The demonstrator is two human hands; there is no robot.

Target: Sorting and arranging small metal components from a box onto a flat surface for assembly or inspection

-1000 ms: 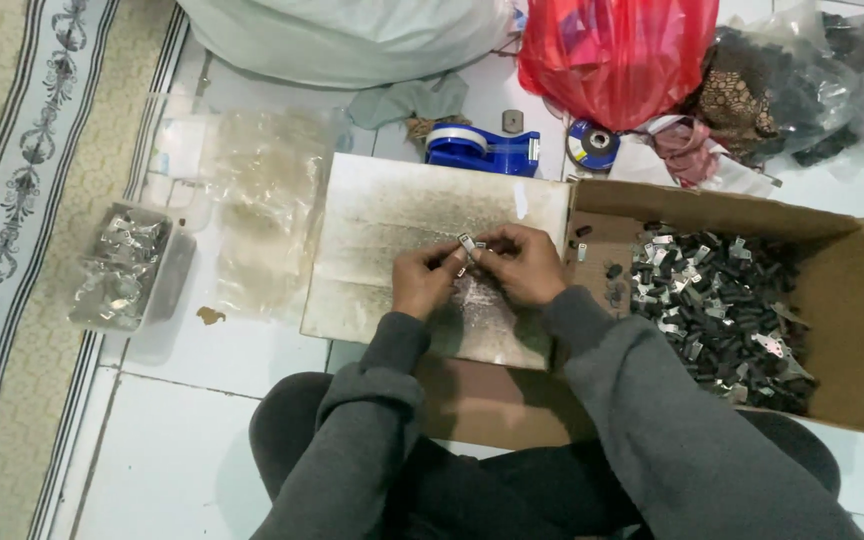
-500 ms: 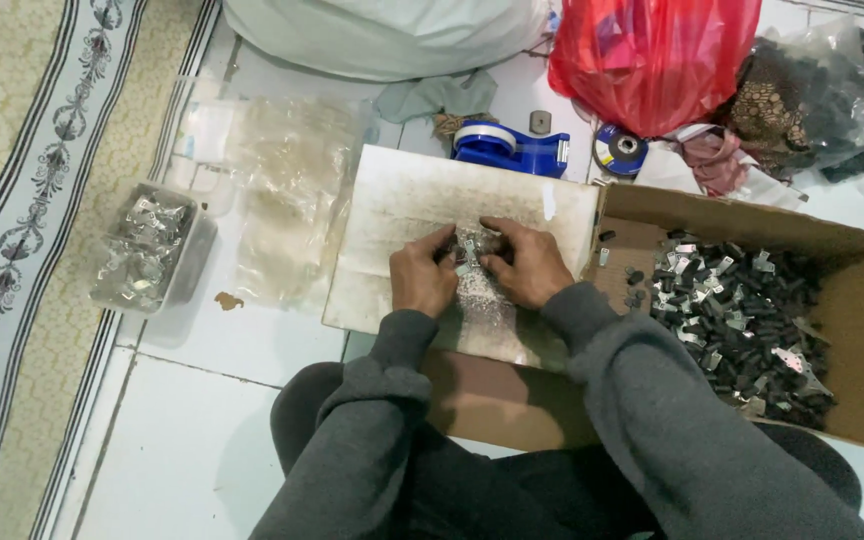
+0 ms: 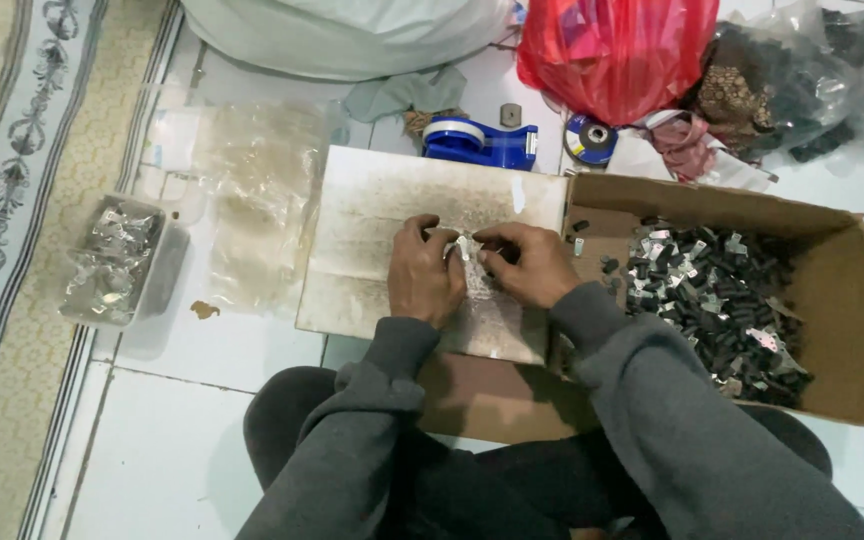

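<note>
Both hands, left hand (image 3: 424, 275) and right hand (image 3: 524, 262), pinch a small clear bag (image 3: 475, 270) between them over a cardboard flap (image 3: 382, 215). Right of them a cardboard box (image 3: 832, 300) holds dark clips (image 3: 712, 310); far left, a plastic tub (image 3: 167, 270) holds filled bags (image 3: 112, 260).

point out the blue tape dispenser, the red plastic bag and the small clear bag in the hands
blue tape dispenser (image 3: 482, 142), head view, its body
red plastic bag (image 3: 612, 50), head view, its front
small clear bag (image 3: 474, 285), head view, part below the hands

The floor (image 3: 162, 450) is of white tiles; a patterned beige carpet (image 3: 12, 200) lies along its left side.
</note>
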